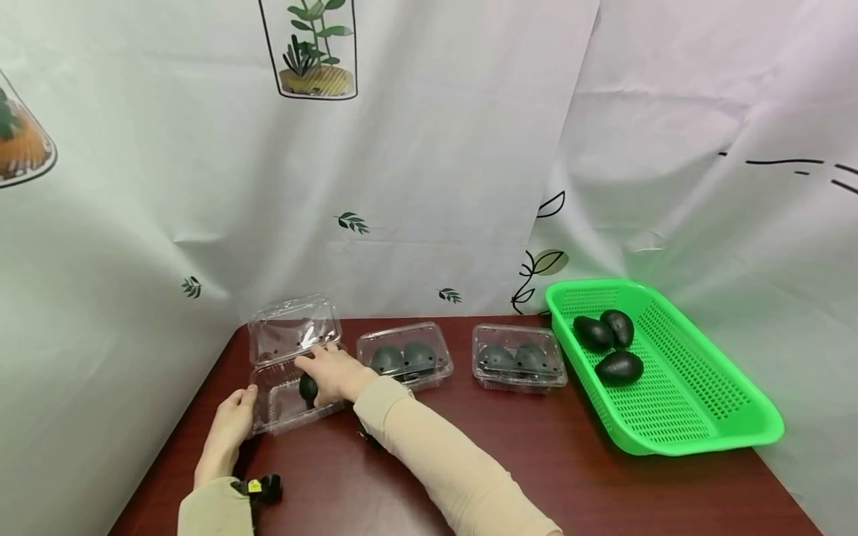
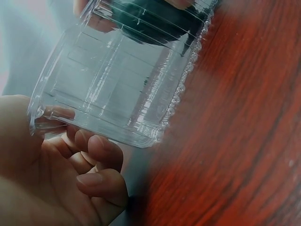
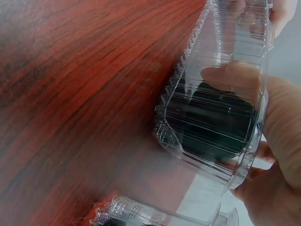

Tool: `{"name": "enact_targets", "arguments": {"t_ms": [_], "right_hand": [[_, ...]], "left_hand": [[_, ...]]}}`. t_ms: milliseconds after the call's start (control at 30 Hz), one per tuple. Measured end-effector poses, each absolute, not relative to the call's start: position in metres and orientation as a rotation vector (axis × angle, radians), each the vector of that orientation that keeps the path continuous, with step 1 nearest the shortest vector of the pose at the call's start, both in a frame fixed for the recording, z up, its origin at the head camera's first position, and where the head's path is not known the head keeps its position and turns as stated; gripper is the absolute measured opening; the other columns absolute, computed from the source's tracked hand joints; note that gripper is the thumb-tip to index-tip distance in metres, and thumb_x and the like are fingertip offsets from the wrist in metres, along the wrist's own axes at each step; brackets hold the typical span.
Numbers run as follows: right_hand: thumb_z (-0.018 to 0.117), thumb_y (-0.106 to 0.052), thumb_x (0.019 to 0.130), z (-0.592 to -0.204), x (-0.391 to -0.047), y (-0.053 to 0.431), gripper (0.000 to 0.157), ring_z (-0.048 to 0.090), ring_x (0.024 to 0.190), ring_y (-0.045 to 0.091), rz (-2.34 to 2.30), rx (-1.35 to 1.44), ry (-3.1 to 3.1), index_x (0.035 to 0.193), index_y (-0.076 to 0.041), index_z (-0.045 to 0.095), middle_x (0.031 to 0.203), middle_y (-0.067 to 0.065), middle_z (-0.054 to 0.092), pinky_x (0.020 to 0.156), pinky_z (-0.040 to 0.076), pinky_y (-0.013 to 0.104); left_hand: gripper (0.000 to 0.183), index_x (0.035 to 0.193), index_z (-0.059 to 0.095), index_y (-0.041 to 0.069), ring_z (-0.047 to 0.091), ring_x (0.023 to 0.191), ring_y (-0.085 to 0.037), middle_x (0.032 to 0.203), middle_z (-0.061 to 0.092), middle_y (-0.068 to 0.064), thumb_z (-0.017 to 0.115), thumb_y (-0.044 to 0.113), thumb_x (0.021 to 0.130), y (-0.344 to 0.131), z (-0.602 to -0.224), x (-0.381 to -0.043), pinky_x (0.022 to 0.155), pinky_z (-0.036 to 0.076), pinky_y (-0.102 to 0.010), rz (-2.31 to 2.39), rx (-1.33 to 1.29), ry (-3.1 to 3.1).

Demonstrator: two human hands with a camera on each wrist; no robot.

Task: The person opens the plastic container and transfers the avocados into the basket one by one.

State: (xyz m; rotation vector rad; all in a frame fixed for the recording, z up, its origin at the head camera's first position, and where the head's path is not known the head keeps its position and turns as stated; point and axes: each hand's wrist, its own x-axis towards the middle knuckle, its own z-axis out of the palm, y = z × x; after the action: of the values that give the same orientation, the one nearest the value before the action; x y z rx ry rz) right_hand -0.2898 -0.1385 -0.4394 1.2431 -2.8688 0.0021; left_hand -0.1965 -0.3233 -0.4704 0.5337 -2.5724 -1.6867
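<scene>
On the table's left stands a clear plastic clamshell box (image 1: pixel 288 406), its lid (image 1: pixel 295 331) raised at the back. My left hand (image 1: pixel 232 424) pinches the box's left end wall; the left wrist view shows the thumb side at the rim and curled fingers (image 2: pixel 101 183) below it outside. Inside the box's right part, my right hand (image 1: pixel 333 374) grips a dark avocado (image 1: pixel 308 388) from above. Through the ribbed wall in the right wrist view, the avocado (image 3: pixel 214 122) appears low in the box, with the thumb against it.
Two closed clamshells, a middle one (image 1: pixel 436 356) and a right one (image 1: pixel 484 350), hold dark avocados along the back. A green perforated basket (image 1: pixel 724 372) on the right holds three avocados (image 1: pixel 620 368). White printed curtains (image 1: pixel 429 164) hang behind the table.
</scene>
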Motion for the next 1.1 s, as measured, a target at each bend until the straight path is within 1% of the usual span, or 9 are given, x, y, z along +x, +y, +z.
{"name": "enact_targets", "arguments": {"t_ms": [200, 433, 533, 633, 767, 900, 967, 1100], "right_hand": [[0.085, -0.051, 0.07, -0.4387, -0.2893, -0.138, 0.074, 0.048, 0.113, 0.021, -0.022, 1.241, -2.84, 0.131, -0.032, 0.049, 0.128, -0.002, 0.049, 0.084, 0.047, 0.03], [0.085, -0.052, 0.07, -0.4335, -0.29, -0.139, 0.073, 0.052, 0.108, 0.019, 0.016, 1.256, -2.81, 0.13, -0.03, 0.051, 0.124, 0.0, 0.05, 0.084, 0.048, 0.029], [0.084, -0.052, 0.071, -0.4365, -0.2907, -0.1398, 0.071, 0.05, 0.109, 0.019, 0.012, 1.254, -2.808, 0.13, -0.031, 0.051, 0.126, 0.0, 0.05, 0.083, 0.048, 0.03], [0.083, -0.052, 0.073, -0.4405, -0.2902, -0.1396, 0.068, 0.047, 0.115, 0.019, 0.027, 1.27, -2.81, 0.13, -0.031, 0.052, 0.127, 0.0, 0.049, 0.083, 0.048, 0.031], [0.085, -0.043, 0.073, -0.4429, -0.2901, -0.1383, 0.068, 0.045, 0.118, 0.018, 0.081, 1.282, -2.849, 0.132, -0.031, 0.052, 0.129, -0.001, 0.047, 0.082, 0.048, 0.031], [0.088, -0.038, 0.072, -0.4425, -0.2914, -0.137, 0.071, 0.046, 0.115, 0.016, 0.127, 1.276, -2.884, 0.132, -0.032, 0.051, 0.128, -0.001, 0.045, 0.08, 0.048, 0.031], [0.088, -0.039, 0.071, -0.4421, -0.2916, -0.1367, 0.071, 0.047, 0.115, 0.016, 0.125, 1.291, -2.871, 0.131, -0.031, 0.05, 0.127, 0.0, 0.045, 0.08, 0.047, 0.032], [0.087, -0.044, 0.071, -0.4385, -0.2916, -0.1361, 0.073, 0.047, 0.114, 0.016, 0.093, 1.324, -2.822, 0.133, -0.031, 0.05, 0.125, 0.0, 0.047, 0.085, 0.046, 0.032]], "left_hand": [[0.044, 0.083, 0.038, 0.005, 0.039, 0.056, -0.016, 0.066, 0.038, -0.001, 0.03, 0.041, 0.106, -0.324, -0.4703, -0.1966, 0.054, 0.038, -0.031, -1.678, 0.536, -2.584], [0.043, 0.083, 0.038, 0.005, 0.039, 0.057, -0.017, 0.067, 0.037, -0.002, 0.03, 0.04, 0.107, -0.3247, -0.4666, -0.1965, 0.056, 0.038, -0.031, -1.666, 0.536, -2.59], [0.043, 0.084, 0.039, 0.005, 0.04, 0.057, -0.017, 0.066, 0.037, -0.002, 0.029, 0.04, 0.107, -0.3243, -0.4671, -0.1965, 0.055, 0.038, -0.031, -1.654, 0.536, -2.598], [0.043, 0.083, 0.038, 0.005, 0.039, 0.056, -0.017, 0.064, 0.036, -0.002, 0.03, 0.04, 0.107, -0.3228, -0.4679, -0.196, 0.054, 0.038, -0.031, -1.653, 0.537, -2.6], [0.043, 0.082, 0.038, 0.006, 0.038, 0.055, -0.016, 0.065, 0.036, -0.001, 0.031, 0.041, 0.107, -0.3206, -0.4691, -0.1969, 0.053, 0.038, -0.03, -1.666, 0.536, -2.582], [0.042, 0.082, 0.039, 0.006, 0.038, 0.055, -0.015, 0.065, 0.037, 0.0, 0.031, 0.039, 0.107, -0.3192, -0.47, -0.1983, 0.053, 0.038, -0.03, -1.677, 0.528, -2.56], [0.042, 0.082, 0.039, 0.005, 0.038, 0.055, -0.015, 0.065, 0.037, 0.0, 0.031, 0.039, 0.107, -0.3193, -0.4703, -0.1984, 0.053, 0.038, -0.03, -1.672, 0.53, -2.556], [0.042, 0.082, 0.039, 0.006, 0.039, 0.056, -0.015, 0.065, 0.037, -0.001, 0.032, 0.039, 0.107, -0.3216, -0.4703, -0.1967, 0.053, 0.038, -0.03, -1.656, 0.542, -2.562]]}}
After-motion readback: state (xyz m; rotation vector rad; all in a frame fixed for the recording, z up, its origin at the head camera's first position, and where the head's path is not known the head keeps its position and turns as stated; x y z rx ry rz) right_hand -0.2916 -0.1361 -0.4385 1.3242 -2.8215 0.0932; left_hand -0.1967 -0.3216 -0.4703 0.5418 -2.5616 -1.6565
